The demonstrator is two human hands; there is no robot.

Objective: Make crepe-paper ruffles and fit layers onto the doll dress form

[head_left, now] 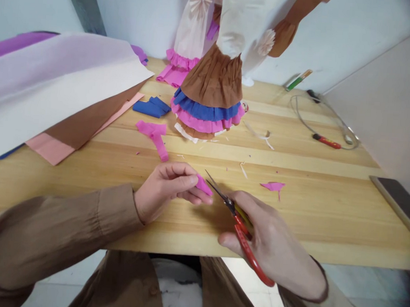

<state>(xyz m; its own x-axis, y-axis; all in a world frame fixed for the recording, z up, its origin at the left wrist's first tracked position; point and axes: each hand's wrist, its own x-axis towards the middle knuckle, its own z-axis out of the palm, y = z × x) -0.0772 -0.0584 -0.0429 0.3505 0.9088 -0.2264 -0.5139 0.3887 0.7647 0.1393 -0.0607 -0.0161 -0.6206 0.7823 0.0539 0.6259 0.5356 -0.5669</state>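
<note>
My left hand [164,185] pinches a pink paper strip [203,185] just above the tabletop [309,212]; my right hand [272,244] grips red scissors [237,216], blades open beside the strip.

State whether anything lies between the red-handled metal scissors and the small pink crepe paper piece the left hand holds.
Nothing visible does. The right hand holds the red-handled metal scissors, blades open, tips right beside the small pink crepe paper piece pinched by the left hand. Only the wooden table lies beneath.
</note>
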